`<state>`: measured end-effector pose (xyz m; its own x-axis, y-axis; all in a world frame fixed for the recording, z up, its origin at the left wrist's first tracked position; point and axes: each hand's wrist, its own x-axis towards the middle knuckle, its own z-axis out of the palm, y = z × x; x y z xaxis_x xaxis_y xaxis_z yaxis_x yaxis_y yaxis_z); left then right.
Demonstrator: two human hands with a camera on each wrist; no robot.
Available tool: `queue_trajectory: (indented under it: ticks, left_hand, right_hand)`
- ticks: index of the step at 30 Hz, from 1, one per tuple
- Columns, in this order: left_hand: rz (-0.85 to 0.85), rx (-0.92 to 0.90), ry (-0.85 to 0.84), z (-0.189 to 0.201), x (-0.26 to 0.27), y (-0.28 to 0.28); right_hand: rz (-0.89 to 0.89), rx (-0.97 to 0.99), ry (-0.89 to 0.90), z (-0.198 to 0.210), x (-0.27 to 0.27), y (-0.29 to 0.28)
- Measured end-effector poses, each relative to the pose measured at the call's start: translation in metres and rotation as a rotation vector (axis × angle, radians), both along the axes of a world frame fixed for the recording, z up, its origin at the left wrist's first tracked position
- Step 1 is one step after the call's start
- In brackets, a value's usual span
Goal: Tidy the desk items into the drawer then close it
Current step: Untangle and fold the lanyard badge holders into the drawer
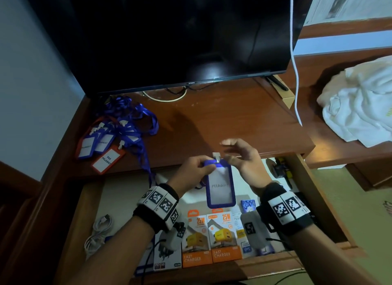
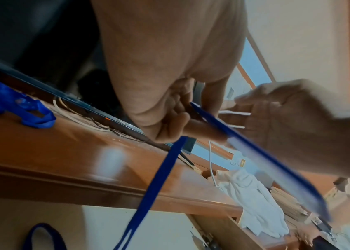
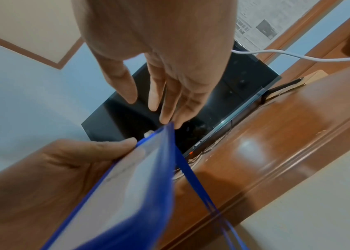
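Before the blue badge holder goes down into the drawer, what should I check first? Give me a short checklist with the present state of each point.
1. Left hand pinches the blue badge holder at its top edge: ok.
2. Right hand free, fingers open beside the white clip: ok.
3. Drawer open under the holder: ok.
4. Bare drawer floor behind the charger boxes for the holder: ok.
5. Blue lanyard clear of the desk edge: not ok, it hangs across it.
6. Other badge holders put away: not ok, they lie on the desk.
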<state>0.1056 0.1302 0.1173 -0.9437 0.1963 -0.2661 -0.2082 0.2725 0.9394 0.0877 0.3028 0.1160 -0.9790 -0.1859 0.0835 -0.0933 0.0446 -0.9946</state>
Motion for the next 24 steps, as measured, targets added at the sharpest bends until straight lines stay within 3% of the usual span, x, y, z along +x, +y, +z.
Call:
queue_trajectory:
  ticks: [4,7,19,24]
  left_hand:
    - [-0.077,0.094,0.012,0.005,0.005,0.003]
    - [-0.042,0.151,0.015,0.006,0.006,0.002]
    - [0.45,0.241,0.071,-0.005,0.001,0.006]
    - [0.382,0.217,-0.036,-0.011,0.001,-0.004]
  right_hand:
    - [0.101,-0.091,-0.065,-0.005,-0.001,0.005]
    - [0.171,-0.231,-0.183,-0.007,0.001,0.006]
    - [0.151,-0.154,-0.296,-0.023,0.015,-0.001]
    - [0.1,-0.151,-0.273,-0.015,0.016,0.003]
